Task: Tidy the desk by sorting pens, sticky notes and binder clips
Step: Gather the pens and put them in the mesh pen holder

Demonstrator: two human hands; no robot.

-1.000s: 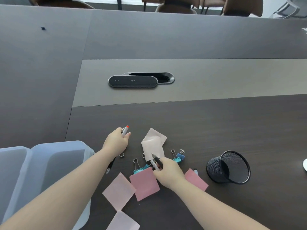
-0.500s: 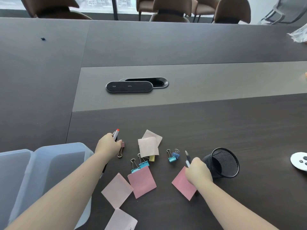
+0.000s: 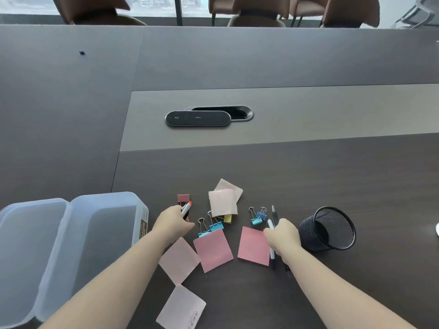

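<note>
My left hand [image 3: 172, 224] grips a white pen with a red tip [image 3: 186, 208], close to a dark red binder clip [image 3: 183, 198]. My right hand [image 3: 282, 235] holds two pens [image 3: 272, 220], one white and one black, just left of the black mesh pen cup [image 3: 329, 227]. Pink sticky notes [image 3: 213, 250] lie between my hands, another pink note [image 3: 253, 245] partly under my right hand. Pale notes [image 3: 222, 202] sit behind them over a yellow clip. Teal binder clips [image 3: 210, 227] and blue clips [image 3: 258, 216] lie among the notes.
A clear plastic box [image 3: 66, 245] with its lid open stands at the left near the table edge. A black oval device [image 3: 198, 118] lies beside a cable port in the table's middle strip. Chairs [image 3: 256, 13] line the far side.
My right hand carried its pens rightward from the clips to beside the mesh cup and now holds two. My left hand drew back slightly with the red-tipped pen, uncovering the dark red clip.
</note>
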